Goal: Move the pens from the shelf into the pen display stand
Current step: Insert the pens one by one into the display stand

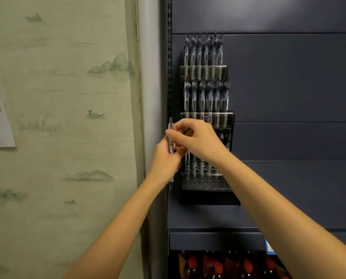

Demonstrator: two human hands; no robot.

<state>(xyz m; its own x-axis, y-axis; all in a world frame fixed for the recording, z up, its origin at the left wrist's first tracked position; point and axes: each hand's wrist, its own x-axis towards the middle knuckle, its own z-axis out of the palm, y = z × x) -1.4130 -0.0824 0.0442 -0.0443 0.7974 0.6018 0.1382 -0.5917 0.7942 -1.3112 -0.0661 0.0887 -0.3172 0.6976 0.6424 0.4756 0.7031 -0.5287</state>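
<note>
A tiered black pen display stand (208,196) hangs on the dark blue shelf back panel. Its top two tiers are full of clear pens (204,51). The bottom perforated tier (206,182) holds a few upright pens (194,164) at its left, with several holes bare. My left hand (166,158) grips upright pens (170,127) just left of the stand. My right hand (196,137) reaches across in front of the stand's third tier, and its fingertips pinch the pens at the top of the left hand's bundle.
A patterned green wall (63,117) and a grey post (148,77) lie to the left. The shelf board (214,238) runs below the stand, with a blue price tag (269,246) on its edge. Red-capped bottles (218,266) stand underneath.
</note>
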